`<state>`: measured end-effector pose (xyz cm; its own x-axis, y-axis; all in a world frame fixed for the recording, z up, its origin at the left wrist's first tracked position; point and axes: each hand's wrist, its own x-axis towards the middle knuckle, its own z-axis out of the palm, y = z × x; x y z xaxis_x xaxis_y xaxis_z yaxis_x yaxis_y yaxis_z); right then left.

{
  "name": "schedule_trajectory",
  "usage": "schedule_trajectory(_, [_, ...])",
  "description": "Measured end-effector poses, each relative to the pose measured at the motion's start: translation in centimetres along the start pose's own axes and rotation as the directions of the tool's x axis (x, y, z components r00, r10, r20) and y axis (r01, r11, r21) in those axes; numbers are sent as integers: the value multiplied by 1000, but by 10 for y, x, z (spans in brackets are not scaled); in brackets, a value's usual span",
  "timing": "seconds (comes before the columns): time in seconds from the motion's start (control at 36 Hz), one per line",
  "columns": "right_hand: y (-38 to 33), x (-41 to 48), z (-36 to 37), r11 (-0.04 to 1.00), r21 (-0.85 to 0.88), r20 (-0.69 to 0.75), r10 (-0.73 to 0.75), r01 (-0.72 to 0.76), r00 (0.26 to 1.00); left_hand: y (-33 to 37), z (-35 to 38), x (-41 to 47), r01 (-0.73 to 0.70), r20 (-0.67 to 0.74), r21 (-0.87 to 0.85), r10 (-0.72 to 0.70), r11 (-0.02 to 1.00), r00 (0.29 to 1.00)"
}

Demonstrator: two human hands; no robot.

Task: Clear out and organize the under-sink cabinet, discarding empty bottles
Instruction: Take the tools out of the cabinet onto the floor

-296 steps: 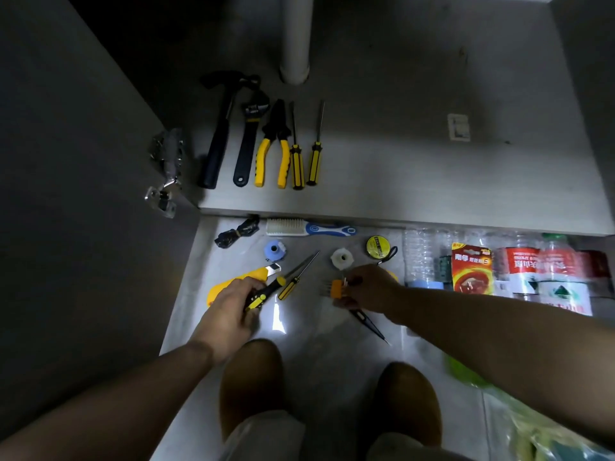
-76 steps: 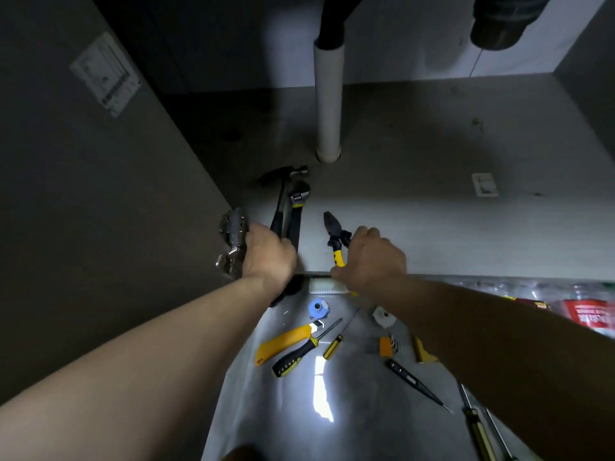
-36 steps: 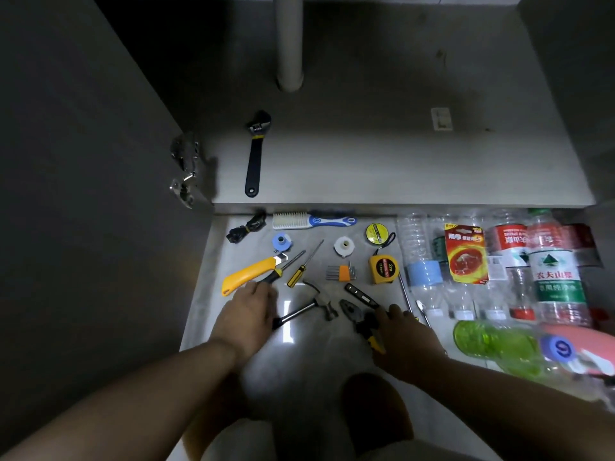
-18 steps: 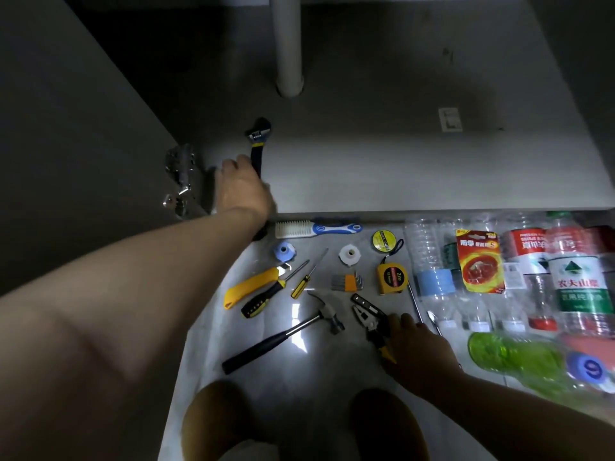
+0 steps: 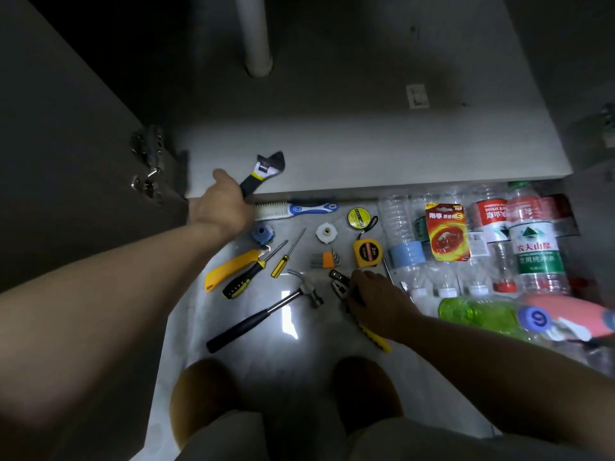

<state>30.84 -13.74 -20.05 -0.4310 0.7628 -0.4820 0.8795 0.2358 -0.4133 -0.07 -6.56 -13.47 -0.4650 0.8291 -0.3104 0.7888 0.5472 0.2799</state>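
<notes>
My left hand (image 5: pixel 219 204), left of the middle of the frame, is curled tight round the black handle of the wrench (image 5: pixel 266 168). Its head sticks out up and to the right of my fist, over the front edge of the cabinet floor (image 5: pixel 366 154). My right hand (image 5: pixel 376 304), lower and right of centre, is closed over the pliers (image 5: pixel 340 283) on the floor. Their nose pokes out at the hand's upper left and a yellow handle end shows at its lower right. The hammer (image 5: pixel 266 314) lies just left of the pliers, apart from them. The bottles (image 5: pixel 402 241) lie in a row at the right, below the cabinet edge.

The tape measure (image 5: pixel 367 252) just above my right hand reads "2m". The red pack (image 5: pixel 446 232) lying on the bottles carries a "5" in its yellow corner. One bottle's label (image 5: pixel 535 241) reads 农夫山泉, and a blue disc (image 5: pixel 537 319) near the right edge shows a white "9".

The wrench head is smeared with blur and its handle is buried in my fist. The middle of the pliers is under my hand. The pink thing (image 5: pixel 565 311) by the disc is cut off by the frame edge. I cannot read the small print on the red-labelled bottle.
</notes>
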Motion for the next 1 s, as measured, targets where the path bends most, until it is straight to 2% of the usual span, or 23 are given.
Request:
schedule_trajectory(0.06, [-6,0,-5,994,101,7,47,-47,999,-9,10,-16,-44,66,-176,57,983,996])
schedule_trajectory(0.11, [-14,1,-12,929,340,42,138,-144,989,-19,22,-37,-98,123,-306,141,947,982])
schedule_trajectory(0.14, [-21,1,-17,824,526,100,189,-213,977,-23,28,-48,-130,153,-332,190,934,970])
schedule_trajectory(0.17, [-28,0,-22,666,693,182,206,-275,961,-27,34,-60,-157,195,-354,237,922,952])
schedule_trajectory(0.19, [-34,-1,-29,490,809,259,198,-324,946,-31,40,-71,-178,244,-371,281,911,928])
schedule_trajectory(0.22, [-38,-2,-34,357,862,315,177,-359,932,-35,46,-83,-211,278,-371,325,904,904])
schedule_trajectory(0.25, [-42,-3,-39,275,883,355,142,-381,924,-38,52,-93,-252,297,-353,364,901,883])
schedule_trajectory(0.31, [-46,-4,-43,221,886,403,74,-409,912,-44,62,-112,-299,372,-324,412,897,832])
schedule_trajectory(0.33, [-46,-5,-41,238,874,420,70,-424,905,-47,68,-120,-298,433,-334,426,894,794])
schedule_trajectory(0.39, [-46,-4,-32,349,826,432,115,-443,895,-54,77,-133,-287,532,-344,437,894,725])
schedule_trajectory(0.5, [-42,-9,-8,567,706,369,216,-424,904,-68,89,-149,-293,601,-363,462,885,652])
schedule_trajectory(0.56, [-39,-14,1,570,685,397,230,-454,888,-75,96,-153,-338,605,-338,478,878,636])
schedule_trajectory(0.58, [-38,-17,4,559,680,425,228,-475,876,-79,99,-155,-358,584,-320,480,877,655])
schedule_trajectory(0.67, [-34,-21,12,572,651,448,241,-499,861,-93,101,-155,-401,426,-222,458,889,780])
schedule_trajectory(0.72, [-33,-22,15,571,646,449,253,-507,857,-100,95,-152,-451,326,-81,451,889,831])
schedule_trajectory(0.78, [-30,-20,19,577,639,452,254,-509,855,-104,89,-146,-443,312,71,401,894,861])
schedule_trajectory(0.83, [-30,-17,22,619,608,453,244,-497,858,-106,84,-140,-409,364,146,335,901,869])
schedule_trajectory(0.92, [-36,-12,28,698,560,402,242,-446,883,-105,80,-138,-407,461,188,286,894,840])
schedule_trajectory(1.0, [-41,-8,32,684,579,377,259,-444,889,-102,81,-140,-416,462,228,278,880,842])
